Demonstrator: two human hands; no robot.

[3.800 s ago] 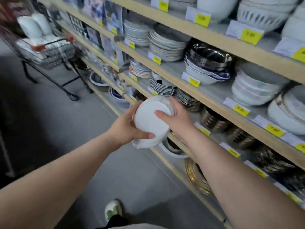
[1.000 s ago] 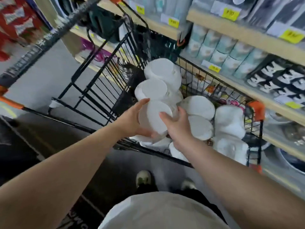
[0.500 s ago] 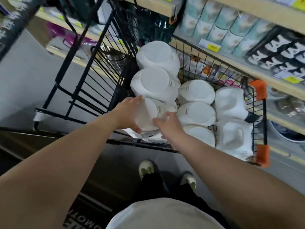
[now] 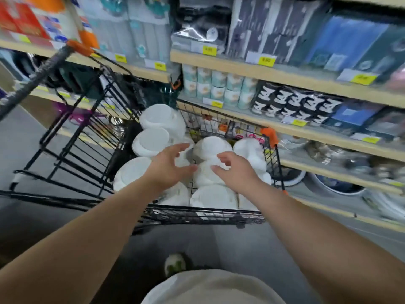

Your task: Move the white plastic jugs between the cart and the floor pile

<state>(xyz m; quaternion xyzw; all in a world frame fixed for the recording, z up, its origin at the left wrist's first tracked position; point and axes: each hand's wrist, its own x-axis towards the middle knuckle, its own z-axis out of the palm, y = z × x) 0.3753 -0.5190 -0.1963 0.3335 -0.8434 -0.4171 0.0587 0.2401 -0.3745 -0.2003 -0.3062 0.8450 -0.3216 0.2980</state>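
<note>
1. Store shelves (image 4: 274,72) with yellow price tags run behind a black wire cart (image 4: 203,217) on a grey floor; boxed goods, cups and bowls fill the shelves, blurred by the camera's motion.
2. Half a second ago both hands gripped a round white container at the near left of the cart. Now they hold nothing, and that container (image 4: 133,174) lies in the cart among the other white containers (image 4: 153,142).
3. The left hand (image 4: 169,167) hangs over the cart with its fingers spread and loosely bent, gripping nothing. The released container lies just beside and below its wrist, on the left, apart from the fingertips.
4. The right hand (image 4: 233,170) is likewise spread and empty, its fingers loosely bent above a white container (image 4: 206,174) in the middle of the cart; whether they touch it cannot be told.
5. The view has also swung upward since then, showing more of the shelves.
6. A shoe (image 4: 175,264) and a pale shirt (image 4: 210,288) show at the bottom edge.
</note>
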